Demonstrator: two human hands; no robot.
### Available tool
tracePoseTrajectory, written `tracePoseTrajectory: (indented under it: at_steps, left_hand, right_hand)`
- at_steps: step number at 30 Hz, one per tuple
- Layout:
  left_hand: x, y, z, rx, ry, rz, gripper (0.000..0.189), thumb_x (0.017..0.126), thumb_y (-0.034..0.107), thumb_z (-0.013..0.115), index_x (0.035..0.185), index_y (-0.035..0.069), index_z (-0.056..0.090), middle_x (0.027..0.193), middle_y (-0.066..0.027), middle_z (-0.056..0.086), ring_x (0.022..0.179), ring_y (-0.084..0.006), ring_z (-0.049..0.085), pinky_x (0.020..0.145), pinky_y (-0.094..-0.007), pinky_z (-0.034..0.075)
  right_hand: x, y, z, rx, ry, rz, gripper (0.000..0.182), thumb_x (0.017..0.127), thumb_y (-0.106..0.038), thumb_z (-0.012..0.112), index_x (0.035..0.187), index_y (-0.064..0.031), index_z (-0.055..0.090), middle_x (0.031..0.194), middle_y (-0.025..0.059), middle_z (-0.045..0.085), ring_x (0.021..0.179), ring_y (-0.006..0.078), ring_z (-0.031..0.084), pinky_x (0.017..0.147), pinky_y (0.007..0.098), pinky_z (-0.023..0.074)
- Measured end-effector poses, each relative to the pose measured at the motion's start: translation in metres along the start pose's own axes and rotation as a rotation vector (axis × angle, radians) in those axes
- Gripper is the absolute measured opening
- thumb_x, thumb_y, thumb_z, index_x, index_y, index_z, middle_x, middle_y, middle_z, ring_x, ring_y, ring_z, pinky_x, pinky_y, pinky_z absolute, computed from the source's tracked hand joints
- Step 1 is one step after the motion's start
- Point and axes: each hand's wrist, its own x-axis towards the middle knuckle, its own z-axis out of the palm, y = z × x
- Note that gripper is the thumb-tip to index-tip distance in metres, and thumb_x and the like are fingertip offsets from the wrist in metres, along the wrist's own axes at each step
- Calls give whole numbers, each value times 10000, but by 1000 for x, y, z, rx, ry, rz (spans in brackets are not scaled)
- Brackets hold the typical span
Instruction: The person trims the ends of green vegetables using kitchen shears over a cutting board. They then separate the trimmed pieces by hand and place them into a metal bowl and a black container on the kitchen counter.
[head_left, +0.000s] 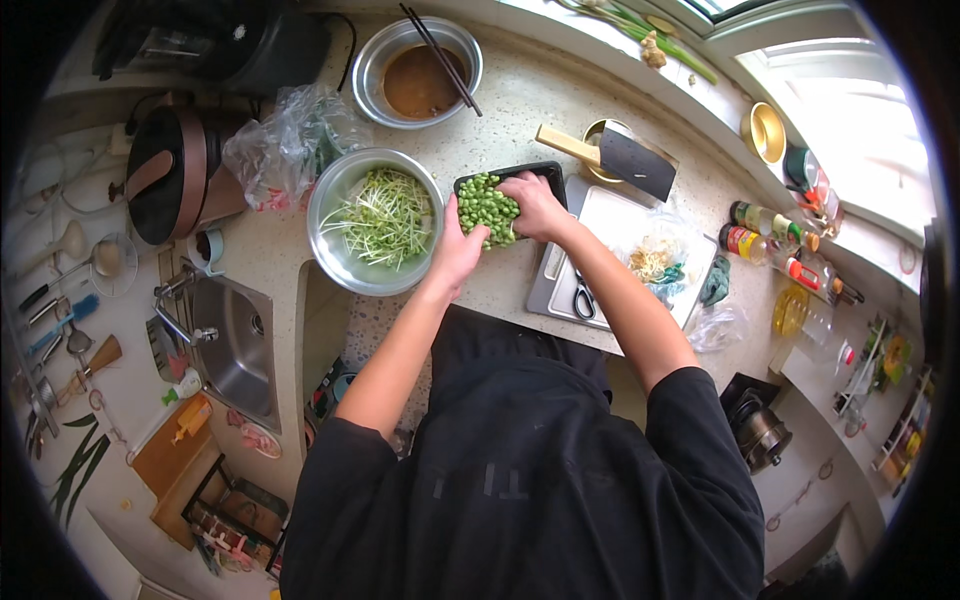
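My left hand (457, 253) holds the near-left side of a dense clump of green sprouts (486, 204), thumb across its front. From the right, my right hand (538, 206) grips the same clump, fingers partly hidden behind it. Beneath and behind the clump is a black plastic tray (555, 175), mostly covered by the sprouts and my hand. Just left of my left hand stands a large metal bowl (322, 251) with loose sprouts (386, 217), white-stemmed and green-tipped, inside. Black-handled scissors (583, 298) lie on a white cutting board (600, 214) below my right forearm.
A cleaver (637, 163) rests across a gold-coloured bowl (596, 133). Chopsticks (442, 60) span a metal bowl (365, 71) of brown liquid. A plastic bag (274, 142) lies behind the sprout bowl. Bottles (750, 244) stand at right; a sink (236, 360) is at left.
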Motion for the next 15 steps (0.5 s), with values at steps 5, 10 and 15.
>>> tracePoseTrajectory:
  at_steps: [5,10,15]
  left_hand:
    - [3,-4,0,6,23,57,864,919,128,614,1624,41,123,1493,-184,449,1198,-232,542,986,-334,471]
    - [-2,8,3,-7,0,-8,860,932,122,600,1635,102,105,1507,-145,432,1185,-217,541,957,-376,484]
    - [-4,14,0,-27,-44,-72,874,955,116,581,1648,167,51,1574,-91,365,1267,-223,497,998,-475,467]
  right_hand:
    - [-8,4,1,145,146,-25,432,650,-18,704,1081,-40,707,1110,176,696,1100,392,609,989,442,479]
    - [-18,10,12,517,268,160,330,718,22,701,1044,-22,717,1053,165,728,1020,323,689,916,388,536]
    - [-25,3,0,890,200,144,294,855,39,729,1141,10,666,1082,70,746,1018,153,685,921,315,556]
